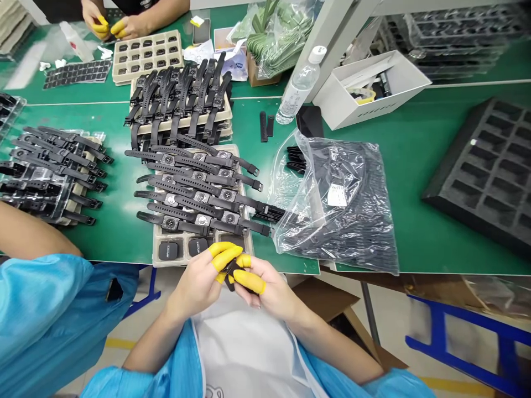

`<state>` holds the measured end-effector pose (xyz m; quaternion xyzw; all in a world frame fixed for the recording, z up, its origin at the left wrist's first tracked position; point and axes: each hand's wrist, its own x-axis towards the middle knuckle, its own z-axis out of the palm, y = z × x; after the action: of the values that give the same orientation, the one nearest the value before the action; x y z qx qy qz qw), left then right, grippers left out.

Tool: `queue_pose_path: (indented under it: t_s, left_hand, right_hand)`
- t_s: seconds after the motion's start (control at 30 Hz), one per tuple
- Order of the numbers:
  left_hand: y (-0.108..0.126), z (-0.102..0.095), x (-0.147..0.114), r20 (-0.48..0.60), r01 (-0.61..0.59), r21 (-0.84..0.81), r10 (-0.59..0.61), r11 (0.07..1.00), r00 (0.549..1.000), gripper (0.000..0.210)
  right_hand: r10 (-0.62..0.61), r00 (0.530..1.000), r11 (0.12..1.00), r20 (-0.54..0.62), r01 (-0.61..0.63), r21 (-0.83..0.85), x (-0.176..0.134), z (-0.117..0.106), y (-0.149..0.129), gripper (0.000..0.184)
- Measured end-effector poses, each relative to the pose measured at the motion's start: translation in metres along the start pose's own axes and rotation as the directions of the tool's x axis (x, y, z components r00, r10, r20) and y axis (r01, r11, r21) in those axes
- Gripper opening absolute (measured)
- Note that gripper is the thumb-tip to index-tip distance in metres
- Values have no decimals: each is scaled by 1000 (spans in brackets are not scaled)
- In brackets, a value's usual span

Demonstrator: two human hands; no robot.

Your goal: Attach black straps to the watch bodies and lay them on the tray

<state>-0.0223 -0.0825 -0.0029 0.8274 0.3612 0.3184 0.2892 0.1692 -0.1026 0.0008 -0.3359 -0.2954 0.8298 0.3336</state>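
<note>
Both of my hands meet just in front of the table edge, with yellow finger cots on several fingertips. My left hand [204, 281] pinches a small black smartwatch [230, 270] from one side. From the other side my right hand [265, 284] closes on the same piece, thumb on top. Fingers cover most of it, so how its strap and case sit together is hidden. Right beyond the hands stands a beige tray [159, 258] whose front row holds square black watch cases [168, 250]. Strapped watches [201, 196] lie face down across its other rows.
A clear bag of black straps [352, 204] lies to the right, loose straps [269, 211] beside it. Behind are stacked watch trays [178, 99], a bottle [301, 85] and a white box [369, 91]. A black foam tray [489, 171] is far right. Co-workers sit left and opposite.
</note>
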Motion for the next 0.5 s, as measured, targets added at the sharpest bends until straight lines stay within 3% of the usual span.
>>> queue_pose_path:
  t_s: [0.17,0.37,0.5]
  left_hand:
    - [3,1,0,-48,-10,40,12,999,999,64]
    - [9,-10,4,86,-37,1,36,999,996,56]
    - [13,-14,7,120,-85,233,58,969,991,53]
  right_hand:
    - [35,999,985,-18,-31,172,2,1,7,39]
    - [87,996,970,-35,-76,233,3,1,0,38]
    - [132,991,972,-35,-123,201,2,-1,-4,37]
